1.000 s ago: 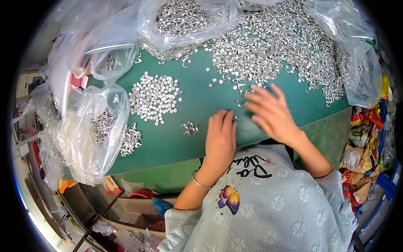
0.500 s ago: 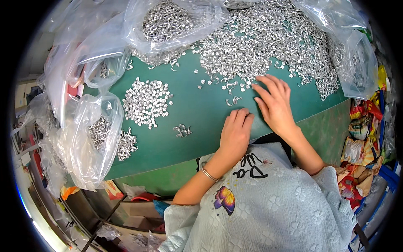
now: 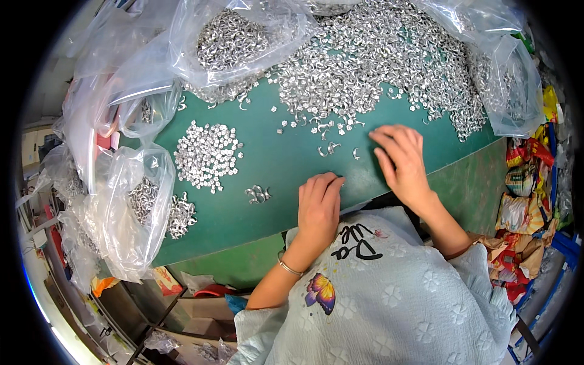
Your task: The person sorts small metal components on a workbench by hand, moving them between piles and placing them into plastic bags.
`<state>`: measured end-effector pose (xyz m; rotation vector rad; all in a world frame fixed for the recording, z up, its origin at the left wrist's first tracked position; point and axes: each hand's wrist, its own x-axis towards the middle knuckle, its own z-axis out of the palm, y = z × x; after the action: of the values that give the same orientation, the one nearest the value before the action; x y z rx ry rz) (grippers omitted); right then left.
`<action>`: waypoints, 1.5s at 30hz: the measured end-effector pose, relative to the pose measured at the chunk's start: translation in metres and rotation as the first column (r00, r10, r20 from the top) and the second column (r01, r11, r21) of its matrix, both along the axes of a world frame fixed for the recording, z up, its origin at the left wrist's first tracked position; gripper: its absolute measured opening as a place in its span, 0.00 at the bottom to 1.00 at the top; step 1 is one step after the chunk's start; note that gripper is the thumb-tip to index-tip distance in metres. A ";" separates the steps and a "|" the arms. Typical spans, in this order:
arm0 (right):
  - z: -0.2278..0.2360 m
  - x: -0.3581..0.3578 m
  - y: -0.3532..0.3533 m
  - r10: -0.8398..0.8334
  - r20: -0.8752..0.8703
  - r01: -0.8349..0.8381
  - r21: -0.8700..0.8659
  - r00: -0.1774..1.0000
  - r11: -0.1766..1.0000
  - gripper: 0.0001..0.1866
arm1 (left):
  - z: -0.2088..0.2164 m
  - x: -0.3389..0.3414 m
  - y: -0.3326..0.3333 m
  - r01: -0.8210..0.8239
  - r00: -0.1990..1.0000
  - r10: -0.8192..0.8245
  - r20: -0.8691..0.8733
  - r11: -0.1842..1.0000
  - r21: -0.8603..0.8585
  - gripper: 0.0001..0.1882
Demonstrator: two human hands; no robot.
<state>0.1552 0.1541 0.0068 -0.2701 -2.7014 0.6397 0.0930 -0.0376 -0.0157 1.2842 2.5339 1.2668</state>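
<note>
My left hand (image 3: 319, 204) is at the near edge of the green table (image 3: 286, 167), its fingers curled and pressed together; whatever they may hold is hidden. To its right, my right hand (image 3: 403, 163) hovers low over the table with thumb and fingers apart and nothing visible between them. A single curved silvery metal piece (image 3: 356, 153) lies just left of the right fingertips. Farther left are a few more curved pieces (image 3: 329, 148). Beyond both hands spreads a large heap of small metal pieces (image 3: 389, 67), curved ones mixed with flower-shaped ones.
At the left lies a pile of small flower-shaped pieces (image 3: 207, 157), with a small group of curved pieces (image 3: 258, 194) nearby. Clear plastic bags (image 3: 131, 213) holding metal pieces stand at the left, the back and the far right. Coloured packages (image 3: 517, 213) are stacked beyond the right edge.
My left hand has moved left along the table edge. The right hand has drawn back from the heap, and a single curved piece now shows left of its fingertips.
</note>
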 end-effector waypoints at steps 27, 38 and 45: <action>-0.012 -0.001 -0.064 0.232 0.127 -0.192 -0.267 0.964 0.944 0.30 | 0.019 -0.012 -0.025 -0.321 0.947 0.320 0.028 0.945 0.057 0.12; -0.020 -0.037 -0.099 0.477 -0.062 -0.474 -0.282 0.877 0.834 0.26 | 0.025 0.011 -0.058 -0.442 0.896 0.443 0.032 0.880 0.178 0.14; -0.023 -0.050 -0.099 0.515 -0.151 -0.525 -0.434 0.844 0.732 0.23 | 0.018 0.022 -0.052 -0.332 0.943 0.331 0.040 0.916 0.225 0.13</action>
<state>0.1050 0.0551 -0.0161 0.4130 -2.5577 1.4454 0.1147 -0.0898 0.0027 0.8995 2.7564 1.6639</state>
